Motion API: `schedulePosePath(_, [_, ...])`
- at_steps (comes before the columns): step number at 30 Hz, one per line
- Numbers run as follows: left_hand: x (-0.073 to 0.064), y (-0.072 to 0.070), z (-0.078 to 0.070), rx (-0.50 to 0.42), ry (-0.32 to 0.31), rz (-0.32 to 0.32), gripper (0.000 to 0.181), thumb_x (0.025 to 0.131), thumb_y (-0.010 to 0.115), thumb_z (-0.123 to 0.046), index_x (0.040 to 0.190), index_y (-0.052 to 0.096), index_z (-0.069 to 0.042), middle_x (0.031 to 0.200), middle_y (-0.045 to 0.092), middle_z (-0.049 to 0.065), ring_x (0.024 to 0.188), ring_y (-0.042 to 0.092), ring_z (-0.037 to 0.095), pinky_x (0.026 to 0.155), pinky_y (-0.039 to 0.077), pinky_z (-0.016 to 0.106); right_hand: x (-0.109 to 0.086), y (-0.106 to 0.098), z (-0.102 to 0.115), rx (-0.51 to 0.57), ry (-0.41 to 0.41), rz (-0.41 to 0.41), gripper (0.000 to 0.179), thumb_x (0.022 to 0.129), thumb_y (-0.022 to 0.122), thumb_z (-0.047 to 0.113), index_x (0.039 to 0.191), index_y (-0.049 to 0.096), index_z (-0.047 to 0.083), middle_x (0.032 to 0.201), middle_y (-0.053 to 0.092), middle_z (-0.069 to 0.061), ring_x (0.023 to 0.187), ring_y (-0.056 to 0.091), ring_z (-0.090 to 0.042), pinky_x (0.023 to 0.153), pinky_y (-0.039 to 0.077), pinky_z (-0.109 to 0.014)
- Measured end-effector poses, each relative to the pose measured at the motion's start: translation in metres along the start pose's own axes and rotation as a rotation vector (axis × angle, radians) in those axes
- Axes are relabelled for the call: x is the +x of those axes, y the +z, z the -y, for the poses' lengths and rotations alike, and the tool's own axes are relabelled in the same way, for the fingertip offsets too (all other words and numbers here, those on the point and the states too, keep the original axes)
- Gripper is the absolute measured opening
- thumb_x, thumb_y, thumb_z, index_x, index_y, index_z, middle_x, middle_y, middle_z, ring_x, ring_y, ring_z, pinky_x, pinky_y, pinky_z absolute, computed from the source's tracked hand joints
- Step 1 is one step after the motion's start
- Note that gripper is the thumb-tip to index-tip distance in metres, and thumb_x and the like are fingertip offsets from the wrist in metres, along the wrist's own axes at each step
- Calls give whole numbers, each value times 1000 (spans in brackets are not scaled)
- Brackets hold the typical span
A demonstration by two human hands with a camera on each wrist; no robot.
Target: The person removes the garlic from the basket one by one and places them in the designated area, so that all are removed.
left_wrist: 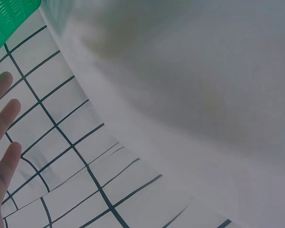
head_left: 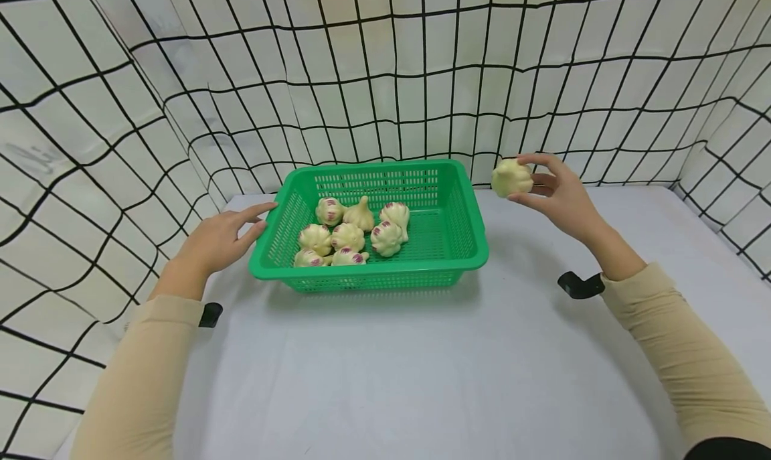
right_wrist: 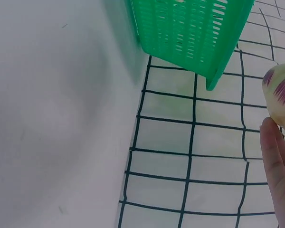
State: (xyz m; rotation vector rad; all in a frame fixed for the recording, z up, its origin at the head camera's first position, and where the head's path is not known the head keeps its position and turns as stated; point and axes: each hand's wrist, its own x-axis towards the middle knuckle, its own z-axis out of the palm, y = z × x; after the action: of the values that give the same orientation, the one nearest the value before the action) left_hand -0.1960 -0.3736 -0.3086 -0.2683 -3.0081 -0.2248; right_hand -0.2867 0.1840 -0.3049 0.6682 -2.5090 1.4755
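Note:
A garlic bulb is pinched between the thumb and fingers of my right hand, held up just right of the green basket. In the right wrist view the bulb shows purple streaks at its side. My left hand reaches to the basket's left rim, its index fingertip right at the edge and its fingers extended. Inside the basket several cream garlic bulbs with purple marks lie toward the left and middle. The left wrist view catches only some fingers and a corner of the basket.
A white cloth-covered table lies under the basket. White walls with a black grid net stand behind it and along both sides. Each sleeve has a black wrist mount at its cuff.

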Motion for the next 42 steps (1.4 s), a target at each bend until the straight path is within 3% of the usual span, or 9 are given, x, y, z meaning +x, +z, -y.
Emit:
schedulePosePath(10, [0,2,0,2,9,2,57,110,32,-51,159,39,-22,138,56,32,120,55,54,95,45,72,-7,-10,-17,121,-4,-75,58,91,77,1,142,53,16,141,46,2,107,62,-1,83,54,-14])
schedulePosePath(18, [0,1,-1,1,14,3,57,110,31,-51,160,38,-23,139,56,32,118,56,54,93,45,72,-14,-19,-28,164,40,-123,56,93,75,0,142,51,15,146,43,-3,110,61,-1,85,53,-14])
schedulePosePath(26, [-1,1,0,1,14,-1,56,111,32,-49,159,38,-23,138,57,33,117,57,53,93,45,72,-17,-26,-39,231,78,-153,54,91,74,-4,136,53,18,141,43,3,110,61,-1,85,53,-13])
schedulePosePath(35, [0,0,0,2,6,10,56,110,33,-50,160,37,-23,139,55,34,119,56,55,94,45,72,-22,-38,-53,175,130,-191,53,94,74,2,136,51,22,142,41,3,110,59,0,86,50,-10])
schedulePosePath(42, [1,-1,0,6,8,9,56,111,33,-49,160,37,-22,139,55,33,118,56,54,93,46,71,-25,-45,-60,138,183,-197,53,96,75,10,138,48,27,152,34,-7,112,57,1,88,48,-8])
